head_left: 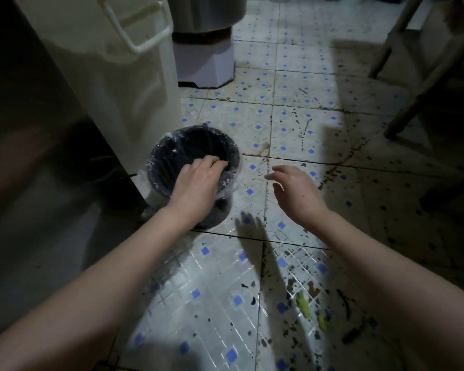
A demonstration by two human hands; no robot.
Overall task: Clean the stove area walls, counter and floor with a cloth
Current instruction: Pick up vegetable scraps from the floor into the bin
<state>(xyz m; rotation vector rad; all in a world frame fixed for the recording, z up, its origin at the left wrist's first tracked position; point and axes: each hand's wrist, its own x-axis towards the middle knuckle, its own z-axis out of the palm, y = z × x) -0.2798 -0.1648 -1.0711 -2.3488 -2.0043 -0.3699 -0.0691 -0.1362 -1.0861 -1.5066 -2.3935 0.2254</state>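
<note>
Fingers [214, 162] of the left hand [198, 180] curl into the lined bin [156, 162]; whether they pinch anything I cannot tell. Right hand [296, 191] hovers spread, empty, over the spattered floor [292, 84]. No cloth shows. Probably binning scraps; wiping next needs the cloth fetched.

Left hand [198, 180] curled, perhaps gripping; right hand [296, 190] loosely spread.
</note>
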